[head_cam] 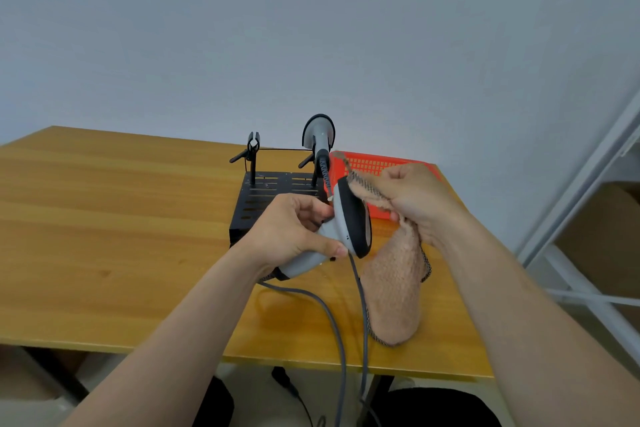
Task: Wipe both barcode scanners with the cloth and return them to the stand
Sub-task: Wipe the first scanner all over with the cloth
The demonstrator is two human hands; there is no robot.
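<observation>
**Wipe under way, one scanner (349,222) off the stand (263,198)**

Your left hand (294,229) grips the scanner's handle above the desk (104,218). Your right hand (415,201), closed on the cloth (394,288), holds it against the scanner's head. The second scanner (318,135) sits in the stand behind, whether wiped is unclear. The held one awaits return.

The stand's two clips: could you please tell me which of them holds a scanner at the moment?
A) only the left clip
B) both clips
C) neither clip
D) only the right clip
D: one scanner sits in the right clip, the left clip is empty, and the left hand grips the other scanner while the right hand holds the cloth.
</observation>
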